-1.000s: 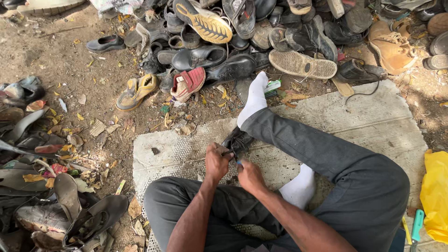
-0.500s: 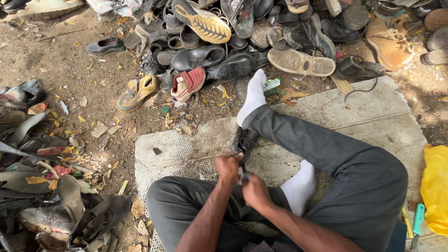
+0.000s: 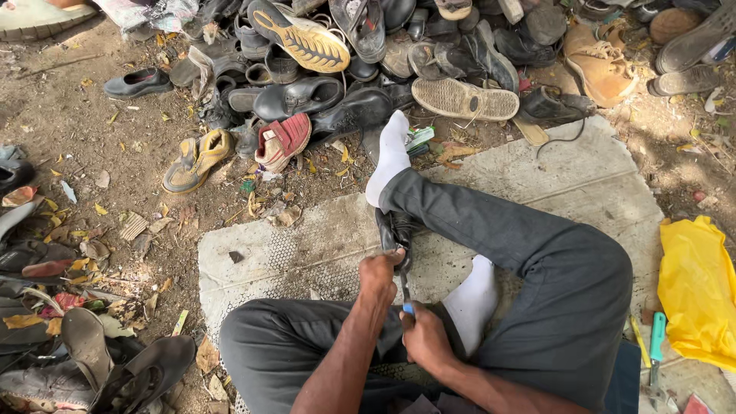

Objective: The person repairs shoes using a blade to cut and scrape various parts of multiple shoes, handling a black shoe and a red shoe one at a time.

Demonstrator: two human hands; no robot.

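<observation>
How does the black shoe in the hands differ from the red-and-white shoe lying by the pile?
The black shoe is dark and glossy, held by the left hand on the mat; the red-and-white shoe is bright, lying untouched on dirt. The black one is largely hidden by the leg; the red one shows fully. Both are single shoes.

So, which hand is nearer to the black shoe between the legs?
The left hand. It grips the black shoe at its near end. The right hand is lower, closer to the body, and holds a thin tool with a blue handle pointing up toward the shoe.
</observation>
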